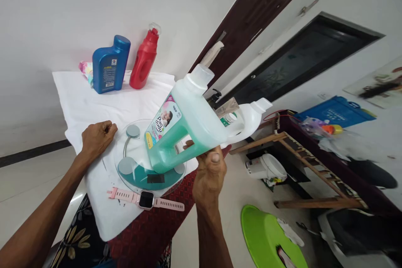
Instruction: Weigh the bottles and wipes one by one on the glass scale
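Observation:
My right hand [210, 172] grips the handle of a translucent jug of green liquid [185, 122] with a white cap, held tilted just above a round glass scale [147, 157]. My left hand [97, 136] rests as a closed fist on the white cloth [94, 104], touching the scale's left edge. A pink smartwatch [146, 199] lies flat on the cloth in front of the scale. A white jug [248, 119] lies behind the green one.
A blue bottle [110, 65] and a red bottle [144, 59] stand at the cloth's far edge by the wall. A green basin [266, 236] sits on the floor at right, beside a wooden frame [310, 167] and a dark door [257, 4].

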Available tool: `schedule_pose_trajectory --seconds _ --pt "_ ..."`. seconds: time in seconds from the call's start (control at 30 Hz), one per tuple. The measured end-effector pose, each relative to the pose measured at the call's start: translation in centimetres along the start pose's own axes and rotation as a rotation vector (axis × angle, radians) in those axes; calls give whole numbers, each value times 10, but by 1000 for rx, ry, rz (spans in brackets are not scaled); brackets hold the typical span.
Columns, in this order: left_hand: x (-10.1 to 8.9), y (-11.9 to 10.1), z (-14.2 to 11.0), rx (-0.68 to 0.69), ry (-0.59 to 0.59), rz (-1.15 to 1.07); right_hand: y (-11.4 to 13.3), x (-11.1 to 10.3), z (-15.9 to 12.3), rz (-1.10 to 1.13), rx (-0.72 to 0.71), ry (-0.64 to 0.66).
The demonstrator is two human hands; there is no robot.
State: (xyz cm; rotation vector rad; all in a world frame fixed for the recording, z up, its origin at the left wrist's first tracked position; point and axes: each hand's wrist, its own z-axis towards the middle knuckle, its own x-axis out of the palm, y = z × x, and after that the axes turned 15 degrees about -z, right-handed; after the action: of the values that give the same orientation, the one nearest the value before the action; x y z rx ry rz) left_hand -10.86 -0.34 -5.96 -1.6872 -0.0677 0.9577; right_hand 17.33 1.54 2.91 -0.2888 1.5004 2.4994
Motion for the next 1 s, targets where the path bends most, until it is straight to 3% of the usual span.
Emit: schedule_pose_trajectory --seconds 0.17,0.37,0.57,0.8,1.0 --pt "0 -4 1 -16 7 18 16 26 6 122 115 126" --pt "1 -7 5 -60 23 81 18 35 39 174 114 -66" --pt "4 -9 9 -98 28 129 11 46 106 160 5 -237" --pt "5 -10 11 -123 55 153 -38 63 181 -61 -43 -355" --pt "7 -7 11 -118 66 187 -90 72 211 -214 8 -406"
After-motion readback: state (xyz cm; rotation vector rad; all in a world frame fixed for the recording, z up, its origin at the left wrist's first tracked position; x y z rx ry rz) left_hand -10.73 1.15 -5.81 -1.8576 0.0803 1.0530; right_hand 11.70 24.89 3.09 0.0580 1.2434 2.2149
